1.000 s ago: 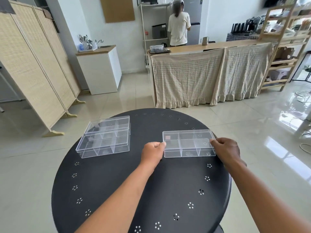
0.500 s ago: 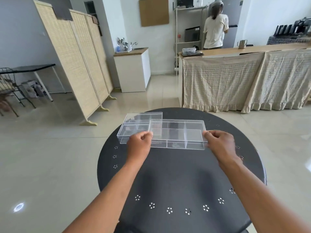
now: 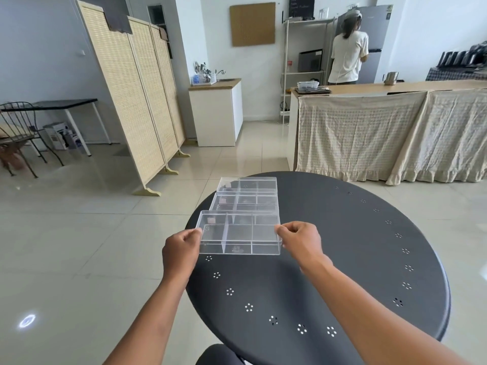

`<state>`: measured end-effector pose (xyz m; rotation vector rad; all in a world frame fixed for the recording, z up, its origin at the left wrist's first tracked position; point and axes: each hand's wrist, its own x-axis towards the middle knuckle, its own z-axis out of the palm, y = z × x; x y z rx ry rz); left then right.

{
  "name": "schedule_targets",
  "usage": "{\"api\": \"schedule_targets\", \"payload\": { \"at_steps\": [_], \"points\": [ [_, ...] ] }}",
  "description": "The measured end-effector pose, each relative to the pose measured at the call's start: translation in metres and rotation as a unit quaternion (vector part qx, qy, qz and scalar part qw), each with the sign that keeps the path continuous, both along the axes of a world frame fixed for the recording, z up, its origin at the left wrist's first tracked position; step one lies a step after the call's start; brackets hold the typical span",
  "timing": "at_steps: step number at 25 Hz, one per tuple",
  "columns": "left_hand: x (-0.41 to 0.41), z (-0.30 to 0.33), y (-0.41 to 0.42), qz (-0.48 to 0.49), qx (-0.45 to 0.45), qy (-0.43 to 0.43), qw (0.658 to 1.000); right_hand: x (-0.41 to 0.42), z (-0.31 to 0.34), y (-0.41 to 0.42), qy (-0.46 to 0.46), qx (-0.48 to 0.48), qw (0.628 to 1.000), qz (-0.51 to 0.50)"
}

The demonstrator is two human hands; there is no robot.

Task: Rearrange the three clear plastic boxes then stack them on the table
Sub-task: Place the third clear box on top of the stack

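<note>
A clear rectangular plastic box with internal dividers (image 3: 238,233) is held between both hands at the 9 o'clock side of the round black perforated metal table (image 3: 342,259), near its rim. The left hand (image 3: 180,250) grips the box's left short end, fingers curled closed around the edge with the thumb on top. The right hand (image 3: 300,241) grips the right short end in the same manner, fingers bent closed and pinching the wall. Whether the box base touches the table surface cannot be told. Directly beyond the held box, toward the 10 o'clock part of the table, a second clear divided plastic box (image 3: 245,202) lies just beside it, its near edge partly covered by the held box. A third clear divided plastic box (image 3: 247,184) sits at the far side of the second one, toward 11 o'clock at the table rim; whether it rests on the second box or only against it cannot be told. The remaining table surface from 12 through 6 o'clock shows only its flower-pattern perforations. Off the table, at 10 o'clock, a woven cream folding screen (image 3: 137,96) stands on the pale tiled floor (image 3: 79,246). At 1 o'clock, a counter draped in cream checked cloth (image 3: 369,133) stands, and a person in a white shirt (image 3: 347,56) stands behind it, facing away.
</note>
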<state>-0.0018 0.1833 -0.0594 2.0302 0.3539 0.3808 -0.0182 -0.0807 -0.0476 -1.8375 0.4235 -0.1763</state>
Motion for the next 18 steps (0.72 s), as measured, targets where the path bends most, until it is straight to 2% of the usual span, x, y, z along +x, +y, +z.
{"api": "schedule_targets", "payload": {
  "at_steps": [10, 18],
  "points": [
    [0.026, -0.020, 0.004, -0.040, 0.000, 0.044, 0.998, 0.020, -0.022, 0.006, 0.050, -0.010, 0.998, -0.021],
    [0.036, -0.026, 0.004, -0.041, 0.023, 0.044, 0.998, 0.030, -0.026, 0.003, 0.037, -0.018, 0.999, -0.024]
  ]
}}
